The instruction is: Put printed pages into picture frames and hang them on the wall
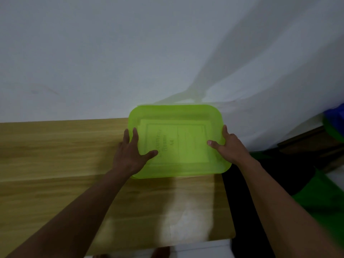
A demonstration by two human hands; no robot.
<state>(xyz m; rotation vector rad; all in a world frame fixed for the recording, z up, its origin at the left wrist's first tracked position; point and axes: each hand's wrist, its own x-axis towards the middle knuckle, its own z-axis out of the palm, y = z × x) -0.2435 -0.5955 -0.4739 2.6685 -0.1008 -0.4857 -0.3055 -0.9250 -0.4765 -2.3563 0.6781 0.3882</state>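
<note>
Printed page (178, 142): we count just one, and it shows dimly through the one translucent green tray (186, 170) in the centre of the frame. Its lettering is turned sideways and too blurred for us to read.

From the bottom edge upward, we've got two bare feet (161, 251), blurred. Then one wooden table (55, 164) fills the lower left, and two forearms reach out across it.

Two hands are on the tray. The left hand (130, 151) clasps the left short side, fingers stretched up along the edge and thumb laid over the face. The right hand (229, 146) grips the right short side, thumb on the face and index finger up the rim.

So the page sits squarely between the hands, with both thumb tips reaching in over its edges. Whether they touch it, we can't tell.

At the right edge are one green shape (323, 202) and one blue one (335, 116), neither of which we can name. Behind it all stands one white wall (111, 53), which the tray's far edge meets.
</note>
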